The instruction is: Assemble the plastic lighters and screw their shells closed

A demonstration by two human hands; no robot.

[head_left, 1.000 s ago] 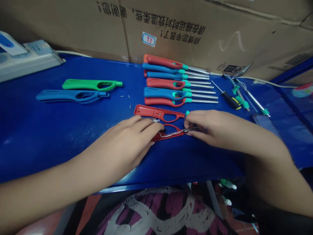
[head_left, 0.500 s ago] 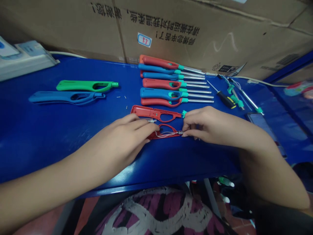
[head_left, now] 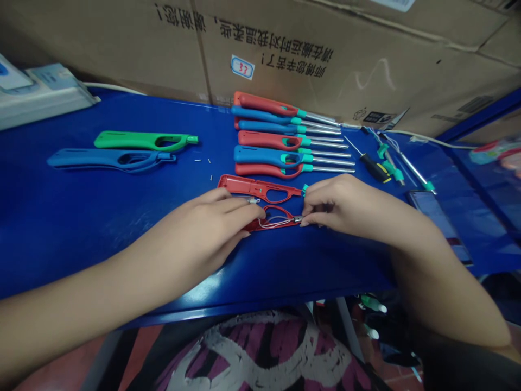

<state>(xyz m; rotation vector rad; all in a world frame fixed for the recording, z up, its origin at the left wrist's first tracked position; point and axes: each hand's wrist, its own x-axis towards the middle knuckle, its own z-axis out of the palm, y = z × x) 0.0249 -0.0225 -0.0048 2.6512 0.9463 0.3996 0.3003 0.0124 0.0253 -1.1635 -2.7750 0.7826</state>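
My left hand (head_left: 215, 217) presses down on a red lighter shell half (head_left: 255, 226), fingers closed over its handle end. White wires (head_left: 277, 223) run inside this half to a metal tube (head_left: 297, 219) at its nozzle end. My right hand (head_left: 329, 201) pinches that tube; the rest of it is hidden behind the fingers. Just above lies a second red shell half (head_left: 246, 185), inner side up. A small teal piece (head_left: 305, 189) sits at its tip, touching or close to my right fingers. A clear part with a metal end (head_left: 253, 201) shows beside my left fingers.
Several assembled lighters (head_left: 264, 155) lie stacked behind. Green (head_left: 134, 140) and blue (head_left: 89, 158) lighter shells lie left, near small screws (head_left: 210, 177). Right are a screwdriver (head_left: 374, 167), wired tubes (head_left: 411, 165) and a phone (head_left: 437, 217). A cardboard box (head_left: 285, 32) stands behind.
My right fingers have shifted slightly left along the tube, toward the shell's nozzle end. My left hand stays in place on the shell half.
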